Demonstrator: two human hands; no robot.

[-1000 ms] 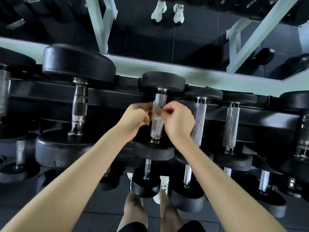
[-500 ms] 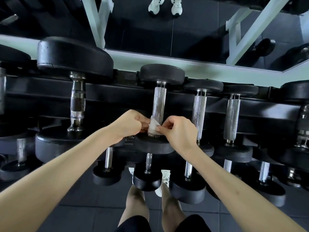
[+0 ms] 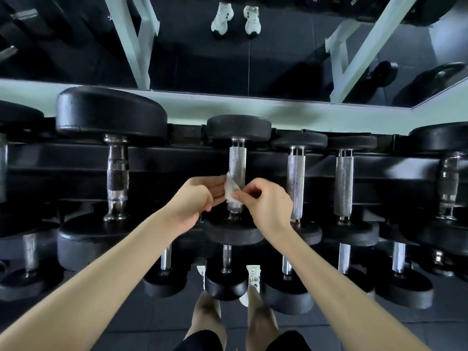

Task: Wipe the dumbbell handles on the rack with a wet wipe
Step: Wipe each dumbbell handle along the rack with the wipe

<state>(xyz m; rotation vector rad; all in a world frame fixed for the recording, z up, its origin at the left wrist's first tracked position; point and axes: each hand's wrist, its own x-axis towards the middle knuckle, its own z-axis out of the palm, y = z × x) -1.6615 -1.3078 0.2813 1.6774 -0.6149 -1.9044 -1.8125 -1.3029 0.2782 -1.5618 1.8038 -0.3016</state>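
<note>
**Wipe pulled across the middle handle, pinched from both sides**

Pinching the wet wipe (image 3: 231,190) with both hands: left hand (image 3: 195,202) on its 9 o'clock edge, right hand (image 3: 267,207) on its 3 o'clock edge, fingertips closed on the sheet. Held this way most likely to pull the thin sheet taut against the handle (image 3: 237,168) and drag it along the ridged metal without bunching.

Wipe at the centre of view, pressed to the lower half of that handle, touching its left side and front. Upper half bare and shiny toward 12 o'clock.

Dumbbells laid across the black rack (image 3: 162,160) with grips running 12 to 6 o'clock and heads propped at either end. Probably stored so to leave every grip open to a reach from the front.

Just beside, at 3 o'clock, the next slim grip (image 3: 295,183), then more beyond it. Well apart at 9 o'clock, a thicker grip (image 3: 117,173) between large heads.

Judged to be mid-stroke on this one, neighbours not yet visibly attended to.

At 12 o'clock a mirror (image 3: 202,59). At 6 o'clock white shoes (image 3: 254,276) on the dark floor, below a lower row of weights.
</note>
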